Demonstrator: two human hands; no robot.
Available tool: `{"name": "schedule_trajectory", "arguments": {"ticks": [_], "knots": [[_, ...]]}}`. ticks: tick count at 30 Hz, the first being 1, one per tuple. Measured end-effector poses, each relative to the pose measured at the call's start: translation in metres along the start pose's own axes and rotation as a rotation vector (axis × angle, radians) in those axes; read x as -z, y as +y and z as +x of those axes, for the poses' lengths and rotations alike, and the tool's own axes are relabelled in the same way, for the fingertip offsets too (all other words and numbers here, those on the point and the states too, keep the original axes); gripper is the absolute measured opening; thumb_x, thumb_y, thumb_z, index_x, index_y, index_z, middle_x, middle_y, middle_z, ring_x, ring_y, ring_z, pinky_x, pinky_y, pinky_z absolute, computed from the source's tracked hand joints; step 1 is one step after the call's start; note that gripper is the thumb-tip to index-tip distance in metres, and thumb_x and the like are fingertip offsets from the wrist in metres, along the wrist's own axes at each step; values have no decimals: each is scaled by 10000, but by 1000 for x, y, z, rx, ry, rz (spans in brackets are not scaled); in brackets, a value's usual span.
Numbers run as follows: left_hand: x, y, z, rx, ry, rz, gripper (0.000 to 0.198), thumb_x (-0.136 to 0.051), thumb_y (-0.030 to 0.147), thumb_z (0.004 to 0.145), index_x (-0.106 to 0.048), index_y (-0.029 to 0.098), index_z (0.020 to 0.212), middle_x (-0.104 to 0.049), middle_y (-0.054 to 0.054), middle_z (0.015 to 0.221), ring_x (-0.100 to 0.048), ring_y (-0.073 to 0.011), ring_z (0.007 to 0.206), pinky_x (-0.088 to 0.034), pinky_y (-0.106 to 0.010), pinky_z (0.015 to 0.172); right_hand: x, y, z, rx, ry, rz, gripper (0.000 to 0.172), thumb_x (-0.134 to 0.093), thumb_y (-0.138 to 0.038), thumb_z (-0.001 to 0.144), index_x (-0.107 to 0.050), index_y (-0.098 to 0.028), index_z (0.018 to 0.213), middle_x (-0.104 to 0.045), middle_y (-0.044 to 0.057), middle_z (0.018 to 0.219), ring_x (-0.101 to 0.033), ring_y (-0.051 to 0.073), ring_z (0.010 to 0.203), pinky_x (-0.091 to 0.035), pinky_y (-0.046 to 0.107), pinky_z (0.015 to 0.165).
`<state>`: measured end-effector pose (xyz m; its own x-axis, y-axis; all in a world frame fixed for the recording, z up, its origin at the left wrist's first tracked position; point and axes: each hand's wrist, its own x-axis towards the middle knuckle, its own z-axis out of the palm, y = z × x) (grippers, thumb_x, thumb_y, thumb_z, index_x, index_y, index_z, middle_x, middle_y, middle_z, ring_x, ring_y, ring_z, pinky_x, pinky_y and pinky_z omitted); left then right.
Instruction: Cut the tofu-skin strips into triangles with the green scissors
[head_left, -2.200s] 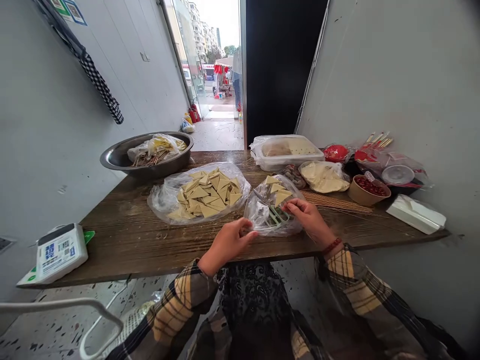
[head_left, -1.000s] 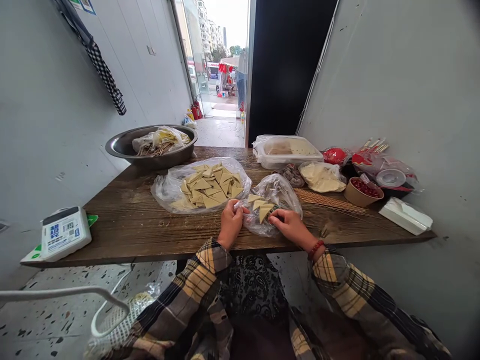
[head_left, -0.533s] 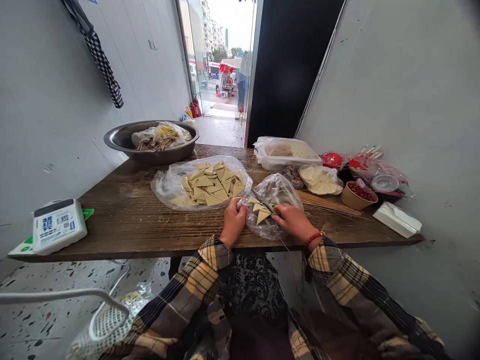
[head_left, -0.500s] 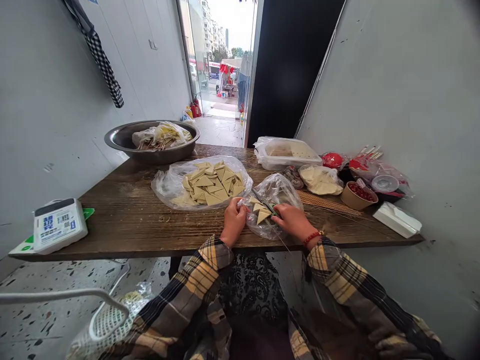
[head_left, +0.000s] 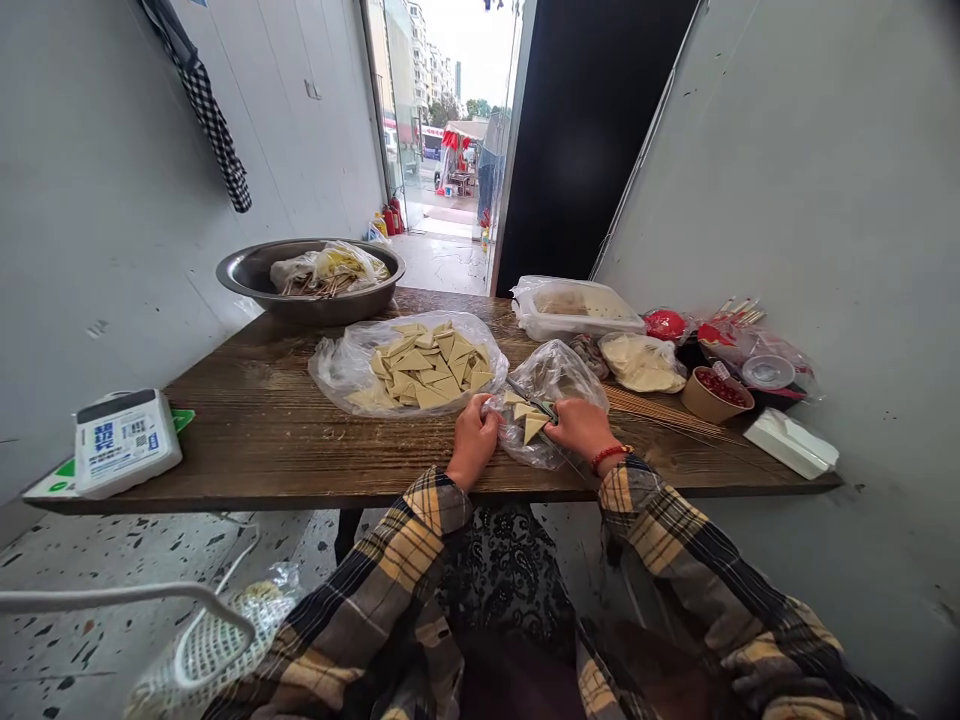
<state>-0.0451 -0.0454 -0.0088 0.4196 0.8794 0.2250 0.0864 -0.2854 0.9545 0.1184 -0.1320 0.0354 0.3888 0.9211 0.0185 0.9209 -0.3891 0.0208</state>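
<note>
My left hand (head_left: 475,440) is closed on the left edge of a small clear plastic bag (head_left: 556,372). Fingers wrapped, my right hand (head_left: 581,430) grips scissors (head_left: 531,400) with dark blades that point up and left over the bag. Between the hands lie a few pale triangular pieces (head_left: 534,426) on the plastic. A larger clear bag (head_left: 337,365) is spread just left and behind, with a heap of pale triangles (head_left: 431,368) on it. Thin skewers (head_left: 660,412) lie to the right of the small bag.
On the table (head_left: 262,440) are a metal basin (head_left: 311,310) at back left, a white box (head_left: 127,445) at left, and a plastic tub (head_left: 577,308) behind. At right stand a paper bowl (head_left: 716,395) of red bits and a tissue pack (head_left: 791,442).
My right hand has shifted slightly left and up with the scissors, nearer the small bag's pieces. My left hand stays on the bag's edge. The whole view has shifted slightly.
</note>
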Motion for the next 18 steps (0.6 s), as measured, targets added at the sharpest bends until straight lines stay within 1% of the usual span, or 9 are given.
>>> {"name": "schedule_trajectory", "arguments": {"ticks": [4,9,14,18], "knots": [[-1,-2,1,11,-29,-50,242,-419,163,786,-520,175,1006,-614,32,664,-552,-120,481,-451,-254,563,2,5,0,12,15,0,297,-560,-321,849,-726,-126,998,-737,201,991,-681,330,921,-466,374,727],[-1,-4,1,12,-27,-52,236,-427,168,783,-521,177,999,-621,29,661,-553,-122,468,-453,-256,554,-1,9,-1,35,58,35,273,-601,-263,846,-695,-157,1080,-732,170,1003,-657,315,960,-456,377,790],[-2,-7,2,22,-36,-79,223,-434,174,780,-520,180,985,-631,22,684,-561,-122,458,-455,-258,541,-7,13,-3,4,174,141,332,-569,-186,866,-649,-149,1186,-675,195,1122,-606,339,1050,-434,413,869],[-2,-8,2,27,-13,-99,203,-428,164,760,-517,185,942,-625,24,687,-558,-118,458,-459,-258,542,-17,20,-7,-34,283,322,373,-563,-212,877,-620,-130,1236,-645,208,1185,-581,344,1111,-426,430,924]]}}
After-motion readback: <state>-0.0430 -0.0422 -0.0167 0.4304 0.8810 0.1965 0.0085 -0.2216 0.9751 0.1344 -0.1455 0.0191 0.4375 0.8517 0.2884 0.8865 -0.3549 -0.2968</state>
